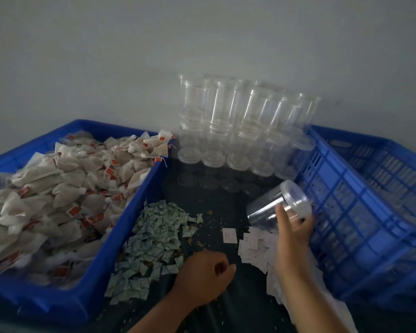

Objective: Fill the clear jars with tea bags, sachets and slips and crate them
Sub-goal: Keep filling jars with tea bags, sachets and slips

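Observation:
My right hand (293, 227) grips a clear jar (271, 207) with a clear lid, tilted on its side above the dark table beside the blue slatted crate (360, 212). My left hand (202, 275) is curled into a loose fist at the edge of the pile of green-white sachets (154, 241); whether it holds anything is hidden. White paper slips (252, 246) lie scattered under my right wrist. A blue tray (120, 227) on the left is heaped with tea bags (58, 188). Stacked empty clear jars (240, 126) stand at the back.
Loose clear lids (216, 182) lie on the table in front of the jar stack. A grey wall runs behind everything. Tea crumbs (209, 212) dot the dark tabletop between the sachets and slips.

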Demonstrator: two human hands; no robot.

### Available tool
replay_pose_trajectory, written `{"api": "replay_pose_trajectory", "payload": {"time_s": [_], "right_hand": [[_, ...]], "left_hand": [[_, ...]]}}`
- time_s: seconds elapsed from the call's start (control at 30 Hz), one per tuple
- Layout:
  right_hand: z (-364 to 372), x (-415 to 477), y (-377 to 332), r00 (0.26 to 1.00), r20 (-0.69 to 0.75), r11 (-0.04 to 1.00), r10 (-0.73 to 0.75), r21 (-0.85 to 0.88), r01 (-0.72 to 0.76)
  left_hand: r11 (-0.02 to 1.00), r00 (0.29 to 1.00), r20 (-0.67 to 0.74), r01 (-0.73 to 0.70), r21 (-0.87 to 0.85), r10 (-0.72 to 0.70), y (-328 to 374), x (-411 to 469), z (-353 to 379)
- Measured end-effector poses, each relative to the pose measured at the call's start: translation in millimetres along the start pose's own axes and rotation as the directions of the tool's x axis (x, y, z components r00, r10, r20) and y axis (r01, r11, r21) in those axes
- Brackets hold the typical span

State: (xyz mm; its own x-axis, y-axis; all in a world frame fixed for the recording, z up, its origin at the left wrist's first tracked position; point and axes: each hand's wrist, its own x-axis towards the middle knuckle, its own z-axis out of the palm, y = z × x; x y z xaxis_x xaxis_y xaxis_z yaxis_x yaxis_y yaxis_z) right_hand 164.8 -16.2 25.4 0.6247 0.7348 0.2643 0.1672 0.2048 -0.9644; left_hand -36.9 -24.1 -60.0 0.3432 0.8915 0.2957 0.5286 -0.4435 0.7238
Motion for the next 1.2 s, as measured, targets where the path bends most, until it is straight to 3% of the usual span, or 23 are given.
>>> {"api": "replay_pose_trajectory", "payload": {"time_s": [0.07,0.2,0.33,0.4,0.43,0.5,0.57,0.6,0.67,0.8,1.0,1.07,1.2], "right_hand": [[-3.5,-50.5,4.0,0.997,0.052,0.996,0.055,0.067,-0.058],[-11.7,-111.4,24.9,0.979,0.191,0.996,-0.07,0.067,0.058],[-13.3,-113.0,37.9,0.948,0.316,0.998,-0.038,-0.037,0.052],[-11.7,-110.8,40.6,0.934,0.352,0.996,-0.058,-0.042,0.077],[-11.1,-111.1,42.4,0.926,0.371,0.995,-0.071,-0.038,0.092],[-10.9,-112.6,45.5,0.899,0.426,0.993,-0.099,-0.018,0.118],[-10.1,-114.1,45.2,0.865,0.481,0.981,-0.143,-0.049,0.189],[-8.8,-114.0,42.5,0.848,0.511,0.973,-0.141,-0.086,0.214],[-5.6,-113.0,36.6,0.816,0.57,0.954,-0.092,-0.184,0.237],[-6.3,-114.7,35.3,0.792,0.606,0.897,-0.079,-0.304,0.322],[-1.2,-124.5,27.0,0.793,0.594,0.844,-0.136,-0.35,0.407],[-3.3,-127.4,28.3,0.793,0.597,0.855,-0.122,-0.343,0.39],[-11.0,-121.5,30.4,0.818,0.574,0.961,-0.038,-0.205,0.188]], "left_hand": [[1.0,1.0,-0.026,-0.003,-0.011,0.003,-0.1,0.0,0.5],[0.998,0.995,-0.093,0.036,-0.053,-0.041,12.1,1.7,-4.8],[0.926,0.917,-0.349,0.051,-0.374,-0.191,42.7,2.9,-20.7],[0.947,0.918,-0.384,-0.031,-0.318,-0.099,58.4,8.4,-39.6],[0.971,0.949,-0.314,-0.089,-0.222,0.015,65.6,11.5,-50.9],[0.975,0.977,0.0,-0.213,0.061,0.214,78.5,17.7,-72.8],[0.9,0.92,0.297,-0.338,0.276,0.255,88.2,21.3,-84.3],[0.865,0.897,0.371,-0.372,0.336,0.242,91.8,20.4,-84.3],[0.808,0.9,0.372,-0.389,0.443,0.229,99.8,13.8,-77.6],[0.727,0.958,0.197,-0.288,0.623,0.21,111.3,1.6,-63.3],[0.64,0.984,0.075,0.047,0.767,-0.163,134.1,3.9,-56.8],[0.647,0.957,0.104,0.1,0.756,-0.27,139.8,4.6,-65.5],[0.702,0.857,0.35,0.018,0.712,-0.378,142.7,2.8,-97.2]]}}
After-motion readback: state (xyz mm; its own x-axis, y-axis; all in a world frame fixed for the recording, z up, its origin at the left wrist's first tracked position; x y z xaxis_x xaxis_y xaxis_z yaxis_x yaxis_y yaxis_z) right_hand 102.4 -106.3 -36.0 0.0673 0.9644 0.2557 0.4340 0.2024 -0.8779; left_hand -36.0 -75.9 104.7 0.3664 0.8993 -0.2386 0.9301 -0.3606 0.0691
